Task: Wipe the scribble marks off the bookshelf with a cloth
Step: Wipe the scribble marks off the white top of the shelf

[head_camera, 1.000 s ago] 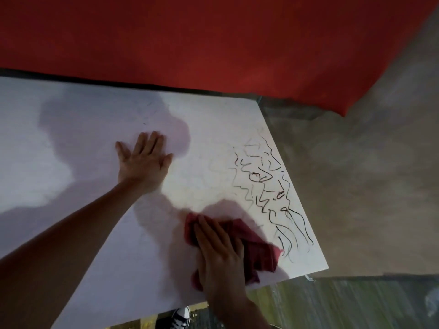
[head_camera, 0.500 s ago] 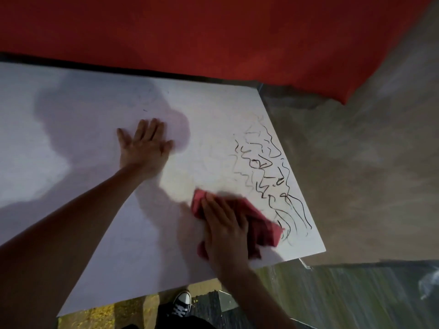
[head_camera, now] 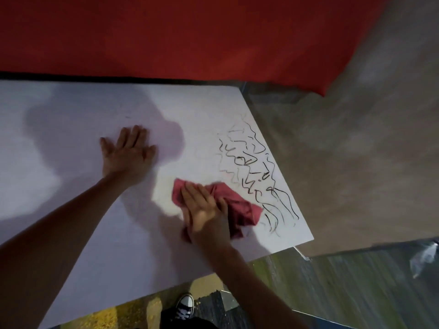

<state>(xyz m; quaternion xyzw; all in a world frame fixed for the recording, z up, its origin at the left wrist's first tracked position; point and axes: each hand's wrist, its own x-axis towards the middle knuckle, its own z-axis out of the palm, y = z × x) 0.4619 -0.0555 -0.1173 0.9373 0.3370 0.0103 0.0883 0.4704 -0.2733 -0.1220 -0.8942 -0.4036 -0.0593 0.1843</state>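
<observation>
Shoe: one black-and-white shoe [head_camera: 184,306] is showing at the bottom edge, just under the bookshelf's near edge.
Floor: one yellow-green strip of floor [head_camera: 133,314] is showing beside the shoe.
Grips: two bare hands are working, both lying on the bookshelf top, and two bare forearms are reaching in from the bottom.
Right grip: the right grip [head_camera: 205,210] is lying flat on the cloth with its fingers straight and close together, pressing down rather than curling round anything. It is looking blurred.
Cloth: one crumpled red cloth [head_camera: 244,210] is lying under the right grip and bunching out on both sides of it. It is sitting near the bookshelf's near right corner, with its right tip just reaching the nearest marks.
Left grip: the left grip [head_camera: 128,153] is resting palm down on bare white, fingers straight and slightly spread, holding nothing. It is lying well left of the scribbles.
Bookshelf: one white flat bookshelf [head_camera: 71,210] is filling the left and middle of the view, with arm shadows falling across it.
Scribbles: one patch of black scribbles [head_camera: 256,172] is running along the right edge, from beside the cloth toward the far corner. The lines are too tangled to count.
Backdrop: one red backdrop [head_camera: 190,32] is rising behind the far edge.
Right side: one grey-brown blurred area [head_camera: 356,138] is lying beyond the right edge.
</observation>
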